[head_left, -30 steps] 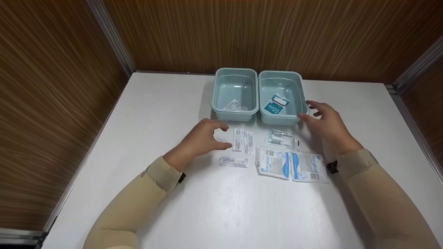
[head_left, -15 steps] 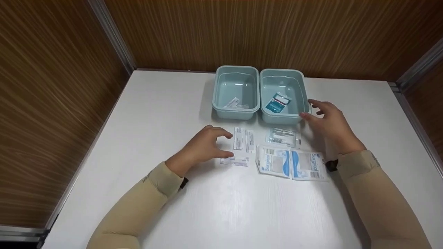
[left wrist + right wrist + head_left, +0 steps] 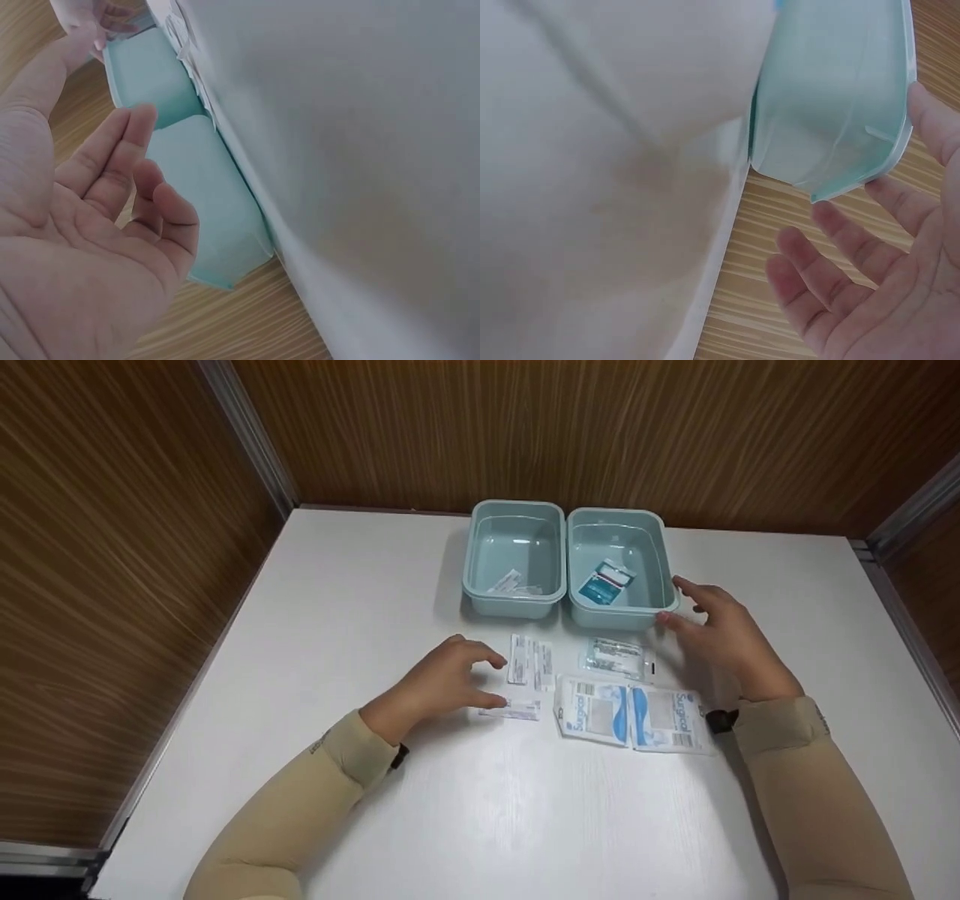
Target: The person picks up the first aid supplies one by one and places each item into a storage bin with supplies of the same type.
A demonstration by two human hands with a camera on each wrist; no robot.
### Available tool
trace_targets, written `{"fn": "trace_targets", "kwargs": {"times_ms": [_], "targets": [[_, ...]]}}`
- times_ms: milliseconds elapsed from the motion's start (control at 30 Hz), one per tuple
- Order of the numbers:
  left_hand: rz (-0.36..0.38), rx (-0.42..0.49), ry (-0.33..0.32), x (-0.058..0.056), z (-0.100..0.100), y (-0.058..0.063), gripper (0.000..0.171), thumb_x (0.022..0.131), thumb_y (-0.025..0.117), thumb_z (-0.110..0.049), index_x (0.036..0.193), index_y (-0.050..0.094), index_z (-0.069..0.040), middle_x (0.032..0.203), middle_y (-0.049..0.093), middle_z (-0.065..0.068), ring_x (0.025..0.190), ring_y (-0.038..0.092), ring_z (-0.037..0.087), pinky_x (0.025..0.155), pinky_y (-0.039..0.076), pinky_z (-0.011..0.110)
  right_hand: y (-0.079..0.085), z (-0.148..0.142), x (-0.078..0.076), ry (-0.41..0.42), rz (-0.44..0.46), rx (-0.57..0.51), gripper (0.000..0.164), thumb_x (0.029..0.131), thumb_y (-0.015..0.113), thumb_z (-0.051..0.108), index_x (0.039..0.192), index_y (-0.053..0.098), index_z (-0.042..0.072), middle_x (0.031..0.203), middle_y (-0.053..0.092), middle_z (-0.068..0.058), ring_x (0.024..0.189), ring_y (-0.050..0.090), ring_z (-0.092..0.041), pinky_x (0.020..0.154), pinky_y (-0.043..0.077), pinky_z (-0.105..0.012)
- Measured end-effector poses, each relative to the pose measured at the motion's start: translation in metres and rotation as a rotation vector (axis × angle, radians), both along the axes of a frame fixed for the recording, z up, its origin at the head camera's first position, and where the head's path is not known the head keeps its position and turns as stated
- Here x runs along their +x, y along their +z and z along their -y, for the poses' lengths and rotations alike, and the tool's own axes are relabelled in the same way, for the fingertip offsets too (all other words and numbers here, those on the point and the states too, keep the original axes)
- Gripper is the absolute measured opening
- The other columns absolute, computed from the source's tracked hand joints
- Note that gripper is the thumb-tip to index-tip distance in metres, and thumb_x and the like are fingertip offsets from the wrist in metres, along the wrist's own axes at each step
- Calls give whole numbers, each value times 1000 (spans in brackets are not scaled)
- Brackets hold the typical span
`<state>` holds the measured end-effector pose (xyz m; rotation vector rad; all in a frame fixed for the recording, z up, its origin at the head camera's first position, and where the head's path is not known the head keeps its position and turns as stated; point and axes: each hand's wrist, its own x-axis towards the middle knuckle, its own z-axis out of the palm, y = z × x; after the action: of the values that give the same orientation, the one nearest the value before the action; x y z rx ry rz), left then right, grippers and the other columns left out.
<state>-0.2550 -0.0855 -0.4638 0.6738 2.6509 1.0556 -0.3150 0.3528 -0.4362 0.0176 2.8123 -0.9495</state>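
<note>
My left hand (image 3: 442, 679) hovers over the white table, thumb and fingers spread apart with nothing between them. Its thumb overlaps a small white strip packet (image 3: 525, 709) lying crosswise. Two more slim white strip packets (image 3: 519, 658) lie lengthwise just beyond. At the right-hand light blue plastic bin (image 3: 615, 619), my right hand (image 3: 724, 637) touches the near right corner of the rim with thumb and index finger. The other fingers stay loosely extended, as the right wrist view shows. A teal and white packet (image 3: 607, 582) lies inside that bin.
A matching bin (image 3: 514, 606) stands close on the left, with several small white packets (image 3: 508, 581) in it. In front lie a clear printed packet (image 3: 615, 658) and two blue-and-white packets marked Surgical (image 3: 592, 716). Wood-grain panels (image 3: 420, 435) wall the table's back and sides.
My left hand has come slightly nearer to me, its thumb now overlapping the crosswise strip packet. My right hand keeps its place at the bin's rim. The head view has shifted a little.
</note>
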Motion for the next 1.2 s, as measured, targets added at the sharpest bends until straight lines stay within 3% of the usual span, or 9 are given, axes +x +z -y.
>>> {"fn": "trace_targets", "kwargs": {"times_ms": [267, 467, 800, 1200], "targets": [[8, -46, -42, 0, -2, -3, 49, 86, 101, -30, 128, 84, -11, 132, 83, 0, 117, 63, 27, 110, 54, 43, -5, -2, 3, 15, -69, 0, 90, 106, 71, 63, 180, 30, 34, 184, 35, -18, 160, 41, -53, 123, 42, -82], [19, -73, -80, -2, -5, -5, 43, 84, 103, -27, 119, 85, -9, 123, 85, 3, 111, 64, 26, 110, 55, 45, -5, -3, 4, 5, -80, -34, 88, 105, 73, 64, 179, 35, 36, 181, 41, -16, 159, 43, -52, 124, 42, -80], [48, -138, -128, -3, -5, -9, 44, 83, 102, -17, 123, 84, -8, 122, 84, 5, 123, 70, 28, 120, 52, 47, -4, -4, 2, 10, -74, -57, 85, 105, 73, 63, 178, 36, 38, 179, 44, -15, 159, 43, -51, 125, 40, -80], [91, -116, -117, -3, -6, -10, 28, 88, 97, -11, 114, 87, -11, 113, 84, 2, 102, 67, 20, 103, 58, 44, -5, -4, 4, 8, -71, -73, 89, 104, 73, 66, 179, 35, 37, 179, 43, -15, 159, 43, -50, 126, 40, -79]]}}
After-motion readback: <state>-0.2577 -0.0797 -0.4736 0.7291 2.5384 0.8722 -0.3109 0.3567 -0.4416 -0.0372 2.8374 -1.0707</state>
